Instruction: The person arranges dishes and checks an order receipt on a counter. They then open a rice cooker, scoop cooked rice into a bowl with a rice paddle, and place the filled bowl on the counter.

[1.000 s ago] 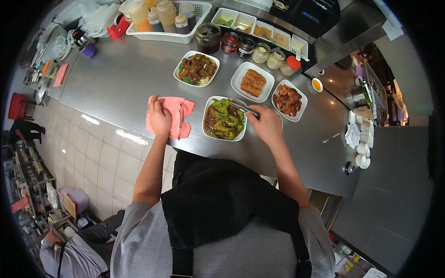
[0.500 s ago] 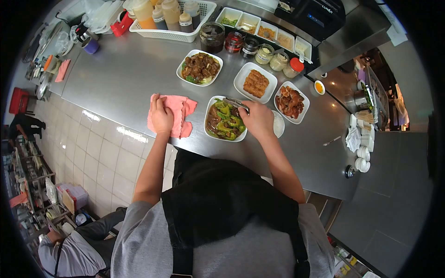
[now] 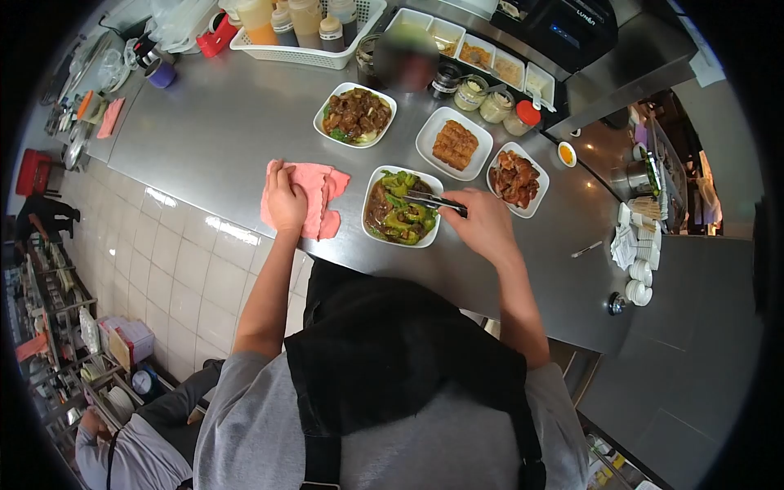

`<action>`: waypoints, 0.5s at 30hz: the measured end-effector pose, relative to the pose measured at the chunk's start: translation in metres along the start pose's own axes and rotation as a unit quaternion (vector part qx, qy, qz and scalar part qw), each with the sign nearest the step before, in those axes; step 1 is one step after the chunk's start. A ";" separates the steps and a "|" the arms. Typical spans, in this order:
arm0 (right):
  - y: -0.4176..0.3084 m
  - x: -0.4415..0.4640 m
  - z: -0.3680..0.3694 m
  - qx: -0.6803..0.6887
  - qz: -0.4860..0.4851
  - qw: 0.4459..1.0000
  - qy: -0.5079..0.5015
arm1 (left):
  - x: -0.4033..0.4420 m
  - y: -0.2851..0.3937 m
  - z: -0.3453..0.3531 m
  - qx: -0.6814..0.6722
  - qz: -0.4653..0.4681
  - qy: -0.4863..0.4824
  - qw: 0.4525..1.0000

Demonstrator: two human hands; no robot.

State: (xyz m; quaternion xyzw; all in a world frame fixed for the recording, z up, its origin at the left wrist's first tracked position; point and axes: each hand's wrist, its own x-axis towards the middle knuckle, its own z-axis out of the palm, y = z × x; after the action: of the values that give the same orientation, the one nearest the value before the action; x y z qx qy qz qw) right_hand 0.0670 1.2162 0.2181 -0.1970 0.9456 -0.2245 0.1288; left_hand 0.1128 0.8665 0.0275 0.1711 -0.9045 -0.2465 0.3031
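Note:
My left hand (image 3: 286,202) rests on a folded pink cloth (image 3: 317,196) at the counter's front edge, its fingers curled over the fabric. In my right hand (image 3: 488,224) is a pair of metal tongs (image 3: 437,202), with their tips among the food in a white dish (image 3: 369,238). Green peppers (image 3: 400,219) and brown pieces in sauce fill that dish. Just behind it stands a dish of sliced, browned, breaded-looking food (image 3: 455,144). Dark glazed meat (image 3: 515,180) lies in another dish to the right, and braised chunks (image 3: 357,116) in one at the back left.
Sauce bottles (image 3: 306,24) stand in a white basket (image 3: 286,55) at the back. Lidded jars (image 3: 471,93) line up before several topping tubs (image 3: 476,54). A small cup of orange sauce (image 3: 566,153) and stacked white dishes (image 3: 639,282) are on the right. Another person (image 3: 139,449) is lower left.
My right hand has shifted right and slightly down with the tongs, which now point leftward into the peppers. The small white round dish beside it is now covered. My left hand stays on the cloth.

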 end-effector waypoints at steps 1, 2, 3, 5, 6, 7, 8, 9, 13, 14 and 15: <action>0.001 0.002 0.000 0.012 0.004 1.000 0.015 | 0.000 0.000 0.000 0.001 -0.001 0.000 1.000; 0.002 0.006 -0.001 0.023 0.008 0.999 0.030 | -0.001 0.000 0.000 0.001 -0.002 0.000 1.000; 0.002 0.012 -0.002 0.034 0.011 0.998 0.045 | -0.001 0.001 0.000 0.001 -0.003 0.000 1.000; -0.005 0.030 -0.007 0.034 -0.021 0.995 0.094 | 0.000 0.001 0.000 0.000 -0.005 -0.001 1.000; -0.009 0.042 -0.008 0.034 -0.037 0.992 0.118 | 0.000 0.001 0.000 -0.002 -0.004 0.000 1.000; -0.009 0.058 -0.006 0.025 -0.028 0.992 0.124 | 0.000 0.001 0.000 -0.005 -0.003 0.002 1.000; -0.006 0.076 0.001 0.015 -0.021 0.991 0.130 | -0.001 0.000 0.000 -0.007 -0.003 0.004 1.000; -0.002 0.093 0.008 0.004 -0.015 0.991 0.134 | -0.003 -0.001 0.000 -0.001 -0.004 0.002 1.000; 0.003 0.144 0.027 0.027 0.080 0.993 0.086 | -0.001 0.002 -0.002 0.016 -0.011 0.003 1.000; -0.002 0.147 0.028 0.018 0.072 0.993 0.090 | -0.002 0.002 -0.002 0.017 -0.013 0.000 1.000; -0.005 0.150 0.029 0.009 0.066 0.993 0.095 | -0.003 0.003 -0.003 0.014 -0.017 0.001 1.000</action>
State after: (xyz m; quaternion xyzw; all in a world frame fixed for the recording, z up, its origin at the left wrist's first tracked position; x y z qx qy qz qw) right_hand -0.0549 1.1364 0.1722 -0.1109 0.9625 -0.2417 0.0543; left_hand 0.1162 0.8690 0.0297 0.1905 -0.9046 -0.2388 0.2973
